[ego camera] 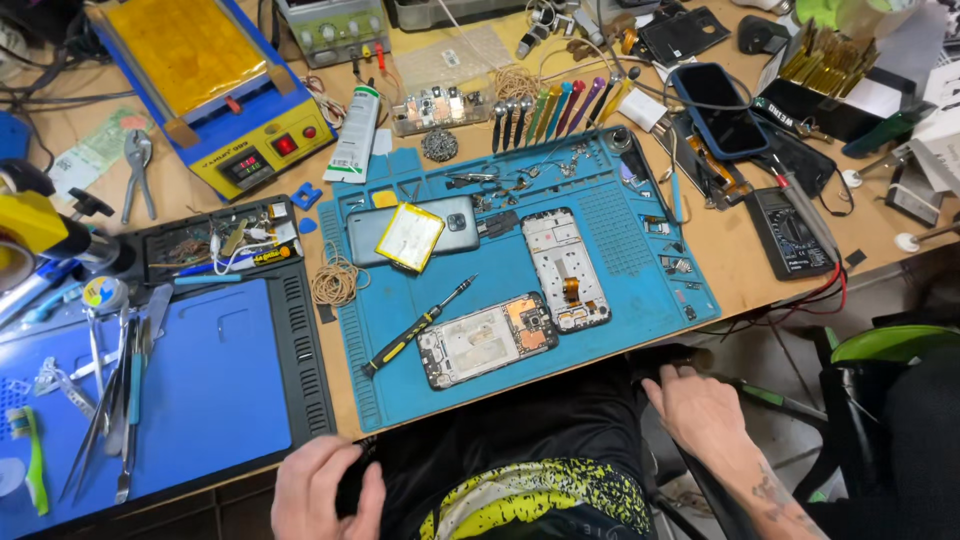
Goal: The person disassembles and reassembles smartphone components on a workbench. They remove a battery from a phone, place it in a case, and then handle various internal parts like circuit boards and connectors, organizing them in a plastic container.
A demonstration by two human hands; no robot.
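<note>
Fingers [345, 470] bent on black shirt [520, 430] | right hand [700, 405] at desk edge [600, 362]

- A phone repair workshop, going by what lies on the wooden worktop [100, 160].
- A blue repair mat [500, 300] carries two opened phones [487, 340], a loose battery [409, 237] and a screwdriver [418, 326].
- A blue-and-yellow heating plate [210, 85], a multimeter [790, 232] and a row of coloured pry tools [555, 108] stand around it.
- Tweezers [110, 420] lie on a second blue pad at the left.
</note>
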